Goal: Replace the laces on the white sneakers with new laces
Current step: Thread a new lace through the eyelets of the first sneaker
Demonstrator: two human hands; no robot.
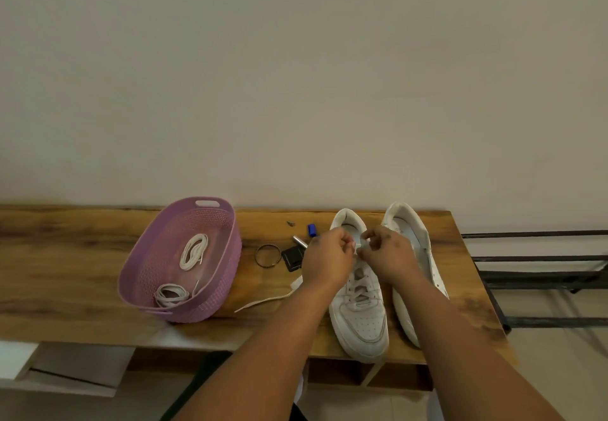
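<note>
**A:** Start big. What carries it all?

**B:** A wooden counter (82,256) against a plain wall. Its near edge runs behind the two forearms, and dark metal rails (533,257) beside its right end are cut off by the frame edge.

**A:** Next?

**B:** A purple basket (227,276) on the left part of the counter. Two coiled bundles of white laces lie inside: one bundle (193,251) toward the far side, the other bundle (171,294) partly hidden behind the near wall.

**A:** The sneakers?

**B:** Toward the right end, side by side, toes toward the person. The left sneaker (360,325) is laced over its lower eyelets. The right sneaker (411,223) is largely covered by the right forearm; I can't tell whether it has a lace.

**A:** Hands?

**B:** Both sit over the left sneaker's upper eyelets. The left hand (329,257) has its fingers curled, pinching the white lace; the right hand (386,253) pinches it too, fingertips nearly meeting the other's. The exact eyelet is hidden.

**A:** Smaller bits?

**B:** A loose lace end (263,300) trails from under the left wrist toward the basket. Between basket and sneakers lie a ring (268,256), a dark square item (291,257) half hidden by the left hand, a small silver tube (299,241) and a blue cap (312,230). What these are is hard to make out.

**A:** Any writing?

**B:** No brand or label is legible.
</note>
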